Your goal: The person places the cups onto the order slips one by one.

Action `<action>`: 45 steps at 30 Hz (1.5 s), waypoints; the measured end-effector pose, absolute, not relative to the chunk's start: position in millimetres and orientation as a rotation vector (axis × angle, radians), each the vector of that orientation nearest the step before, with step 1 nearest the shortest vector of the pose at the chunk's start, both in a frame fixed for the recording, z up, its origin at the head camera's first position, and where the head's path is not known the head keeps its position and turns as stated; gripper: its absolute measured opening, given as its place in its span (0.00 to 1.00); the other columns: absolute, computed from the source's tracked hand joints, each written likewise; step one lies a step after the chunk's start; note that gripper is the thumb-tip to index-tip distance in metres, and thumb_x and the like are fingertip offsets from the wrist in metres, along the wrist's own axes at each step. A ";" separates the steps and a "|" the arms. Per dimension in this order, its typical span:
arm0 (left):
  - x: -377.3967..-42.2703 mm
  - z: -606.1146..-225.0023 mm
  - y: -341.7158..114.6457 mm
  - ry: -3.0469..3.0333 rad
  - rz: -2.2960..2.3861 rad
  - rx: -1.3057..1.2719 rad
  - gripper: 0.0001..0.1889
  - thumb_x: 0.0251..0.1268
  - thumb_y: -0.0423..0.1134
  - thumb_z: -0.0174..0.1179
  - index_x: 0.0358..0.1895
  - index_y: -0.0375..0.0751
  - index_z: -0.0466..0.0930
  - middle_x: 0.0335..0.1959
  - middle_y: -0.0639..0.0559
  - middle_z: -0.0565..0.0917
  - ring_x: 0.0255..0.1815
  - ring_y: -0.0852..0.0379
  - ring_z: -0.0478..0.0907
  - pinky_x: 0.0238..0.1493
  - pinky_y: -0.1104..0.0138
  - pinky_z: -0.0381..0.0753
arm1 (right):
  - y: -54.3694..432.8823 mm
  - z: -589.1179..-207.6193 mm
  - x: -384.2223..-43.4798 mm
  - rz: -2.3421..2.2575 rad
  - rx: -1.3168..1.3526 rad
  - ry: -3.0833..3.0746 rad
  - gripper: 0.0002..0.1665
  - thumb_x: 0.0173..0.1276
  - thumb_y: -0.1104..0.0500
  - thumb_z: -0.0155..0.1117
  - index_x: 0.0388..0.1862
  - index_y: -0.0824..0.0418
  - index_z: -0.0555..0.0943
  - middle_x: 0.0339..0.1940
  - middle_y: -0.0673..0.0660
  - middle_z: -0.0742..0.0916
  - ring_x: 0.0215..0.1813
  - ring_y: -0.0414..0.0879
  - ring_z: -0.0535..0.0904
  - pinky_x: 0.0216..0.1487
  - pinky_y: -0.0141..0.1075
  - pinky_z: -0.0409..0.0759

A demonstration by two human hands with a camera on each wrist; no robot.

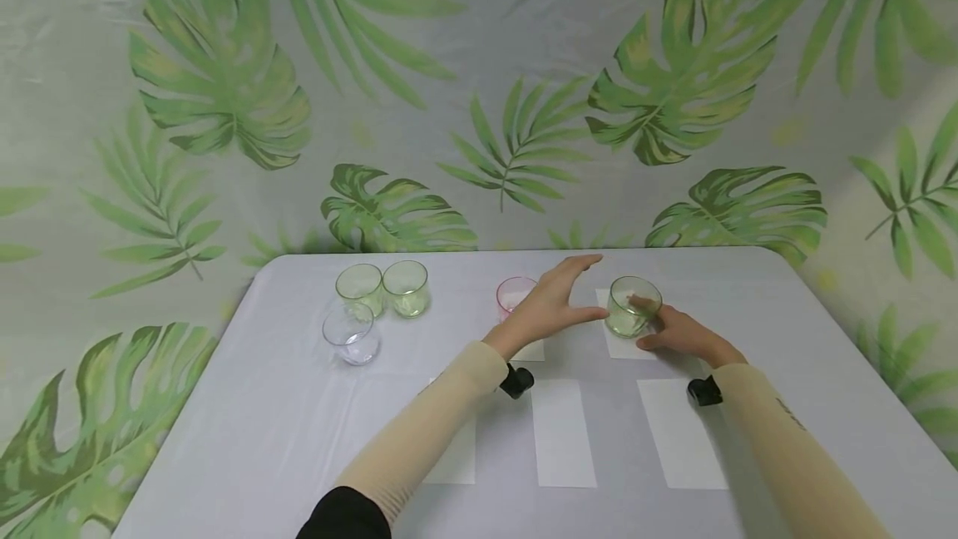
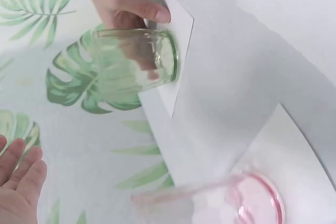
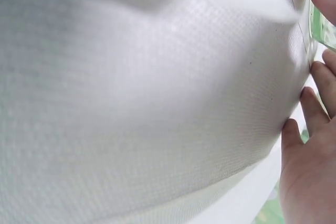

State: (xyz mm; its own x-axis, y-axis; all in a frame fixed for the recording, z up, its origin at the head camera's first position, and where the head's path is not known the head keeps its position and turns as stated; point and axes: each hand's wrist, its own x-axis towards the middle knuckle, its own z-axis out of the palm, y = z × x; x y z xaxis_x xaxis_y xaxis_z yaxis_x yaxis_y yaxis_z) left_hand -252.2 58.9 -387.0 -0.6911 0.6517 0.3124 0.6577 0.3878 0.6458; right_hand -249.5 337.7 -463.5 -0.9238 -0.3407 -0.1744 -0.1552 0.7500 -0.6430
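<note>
Well, three glasses (image 1: 367,306) are standing near the far left corner of the table (image 1: 247,456), a wide stretch separating them from a pink glass (image 1: 511,296). The left hand (image 1: 546,310) is hovering, fingers widely parted. Near the far edge, a green glass (image 1: 621,320) is standing upright, mouth up, on paper (image 1: 624,348); the right hand (image 1: 684,335) is flanking it, fingers loose, contact unclear.
</note>
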 end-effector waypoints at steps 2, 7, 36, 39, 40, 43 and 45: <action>-248.4 -383.6 46.2 -2.598 -1.239 -1.229 0.41 0.60 0.49 0.66 0.73 0.41 0.57 0.70 0.50 0.64 0.68 0.56 0.63 0.65 0.66 0.65 | 337.7 -463.0 -248.9 -0.939 -0.377 2.674 0.48 0.61 0.55 0.69 0.73 0.70 0.56 0.68 0.80 0.58 0.69 0.75 0.51 0.65 0.67 0.52; -240.1 -379.3 11.9 -2.570 -1.275 -1.194 0.41 0.59 0.47 0.68 0.72 0.41 0.58 0.68 0.50 0.66 0.67 0.56 0.64 0.64 0.61 0.67 | 339.0 -461.1 -245.8 -0.918 -0.340 2.693 0.49 0.61 0.54 0.69 0.73 0.68 0.56 0.68 0.81 0.59 0.68 0.76 0.52 0.64 0.67 0.54; -202.9 -388.1 -201.6 -2.567 -1.278 -0.705 0.39 0.53 0.33 0.71 0.69 0.34 0.63 0.66 0.40 0.68 0.66 0.43 0.65 0.67 0.56 0.63 | 372.6 -454.5 -187.3 -1.162 -0.492 2.836 0.36 0.68 0.58 0.63 0.71 0.68 0.62 0.67 0.69 0.70 0.69 0.61 0.63 0.55 0.12 0.58; -201.1 -396.9 -216.4 -2.591 -1.258 -0.645 0.39 0.53 0.34 0.71 0.69 0.34 0.63 0.67 0.40 0.68 0.67 0.42 0.64 0.67 0.56 0.62 | 372.5 -455.3 -177.2 -1.194 -0.521 2.835 0.35 0.68 0.59 0.63 0.70 0.67 0.64 0.66 0.68 0.71 0.69 0.35 0.62 0.54 0.09 0.56; -200.6 -400.1 -220.8 -2.600 -1.244 -0.623 0.39 0.53 0.34 0.71 0.69 0.33 0.63 0.67 0.39 0.68 0.67 0.41 0.64 0.67 0.56 0.62 | 372.6 -456.1 -173.8 -1.201 -0.527 2.830 0.35 0.68 0.59 0.63 0.70 0.67 0.64 0.66 0.68 0.71 0.67 0.27 0.60 0.54 0.10 0.56; -199.6 -410.7 -232.2 -2.619 -1.201 -0.552 0.39 0.53 0.34 0.72 0.68 0.33 0.63 0.66 0.38 0.67 0.66 0.39 0.63 0.66 0.53 0.63 | 372.2 -458.6 -164.0 -1.222 -0.552 2.831 0.35 0.67 0.59 0.64 0.70 0.66 0.65 0.66 0.68 0.72 0.61 0.16 0.57 0.56 0.10 0.57; -199.1 -416.6 -237.5 -2.626 -1.189 -0.506 0.39 0.52 0.34 0.72 0.68 0.32 0.63 0.66 0.36 0.67 0.66 0.37 0.63 0.65 0.50 0.63 | 371.7 -459.9 -158.0 -1.240 -0.559 2.817 0.35 0.67 0.60 0.64 0.70 0.66 0.65 0.66 0.68 0.72 0.62 0.16 0.56 0.56 0.11 0.56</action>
